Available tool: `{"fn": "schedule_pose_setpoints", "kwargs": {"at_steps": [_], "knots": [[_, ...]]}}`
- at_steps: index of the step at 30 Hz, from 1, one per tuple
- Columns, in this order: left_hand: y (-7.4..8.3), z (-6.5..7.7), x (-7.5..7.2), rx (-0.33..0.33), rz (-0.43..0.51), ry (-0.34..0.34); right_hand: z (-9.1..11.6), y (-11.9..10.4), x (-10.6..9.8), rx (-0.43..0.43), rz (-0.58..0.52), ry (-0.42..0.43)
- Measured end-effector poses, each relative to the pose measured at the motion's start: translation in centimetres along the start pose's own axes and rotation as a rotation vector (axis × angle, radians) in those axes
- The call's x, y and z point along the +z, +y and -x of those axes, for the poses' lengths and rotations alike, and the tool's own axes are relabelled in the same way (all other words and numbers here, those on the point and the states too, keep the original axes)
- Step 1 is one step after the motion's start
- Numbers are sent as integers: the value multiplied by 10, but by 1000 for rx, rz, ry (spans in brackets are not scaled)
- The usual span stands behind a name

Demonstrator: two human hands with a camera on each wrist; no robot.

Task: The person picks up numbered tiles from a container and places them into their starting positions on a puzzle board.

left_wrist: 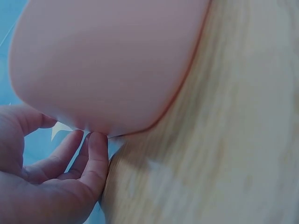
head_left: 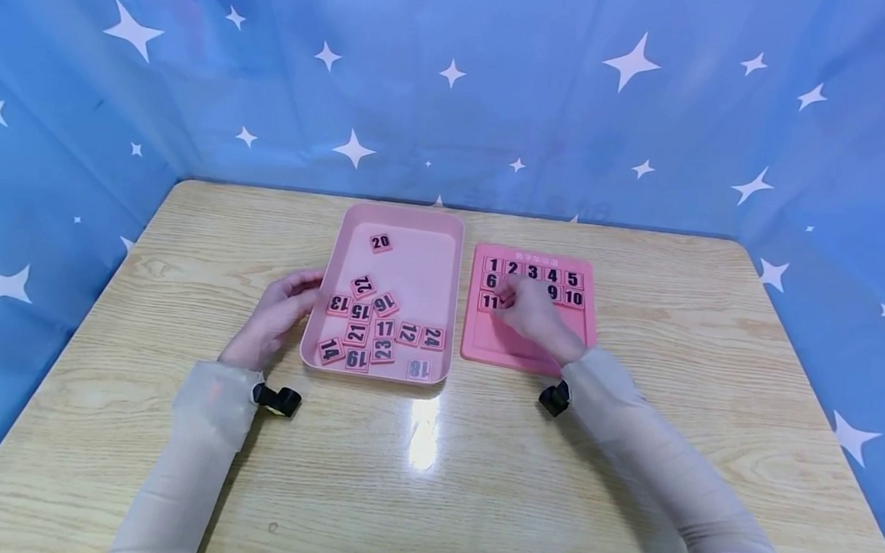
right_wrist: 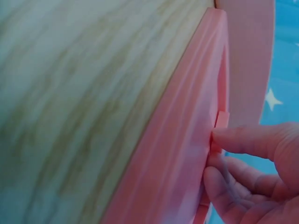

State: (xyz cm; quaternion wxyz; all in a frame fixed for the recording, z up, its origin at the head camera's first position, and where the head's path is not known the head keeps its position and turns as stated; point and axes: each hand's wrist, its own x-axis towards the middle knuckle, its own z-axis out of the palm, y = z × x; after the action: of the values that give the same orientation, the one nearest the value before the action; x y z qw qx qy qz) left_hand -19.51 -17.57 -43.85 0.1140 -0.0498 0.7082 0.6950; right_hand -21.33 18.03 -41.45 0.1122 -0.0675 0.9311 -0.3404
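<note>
My left hand (head_left: pixel 279 310) is at the left side of a pink tray (head_left: pixel 413 258); in the left wrist view its bent fingertips (left_wrist: pixel 98 142) touch the tray's outer wall (left_wrist: pixel 112 70). Loose number tiles lie in the tray, such as 20 (head_left: pixel 380 242), 12 (head_left: pixel 408 333) and 18 (head_left: pixel 418 369). My right hand (head_left: pixel 534 315) is over a pink number puzzle board (head_left: pixel 510 347), thumb and fingers at the tile 11 (head_left: pixel 489 301), pinching it by its edge. Rows 1 to 5 and 6 to 10 stand above, with 7 and 8 largely hidden behind the hand.
Tray and board lie side by side on a wooden table (head_left: pixel 372 473), towards its far edge. Behind it hangs a blue curtain (head_left: pixel 451 118) with white stars. Each wrist carries a small black camera, one at the left (head_left: pixel 277 400), one at the right (head_left: pixel 554 398).
</note>
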Motion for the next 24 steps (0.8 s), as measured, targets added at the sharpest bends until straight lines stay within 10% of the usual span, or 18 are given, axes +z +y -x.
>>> {"fn": "schedule_pose_setpoints", "kwargs": {"at_steps": [13,24], "knots": [[0,0,0,5,8,-2,-3,-8,-9,-38,62,32],[0,0,0,1,-4,4,-20,-70,-13,-150,-162,40]]}}
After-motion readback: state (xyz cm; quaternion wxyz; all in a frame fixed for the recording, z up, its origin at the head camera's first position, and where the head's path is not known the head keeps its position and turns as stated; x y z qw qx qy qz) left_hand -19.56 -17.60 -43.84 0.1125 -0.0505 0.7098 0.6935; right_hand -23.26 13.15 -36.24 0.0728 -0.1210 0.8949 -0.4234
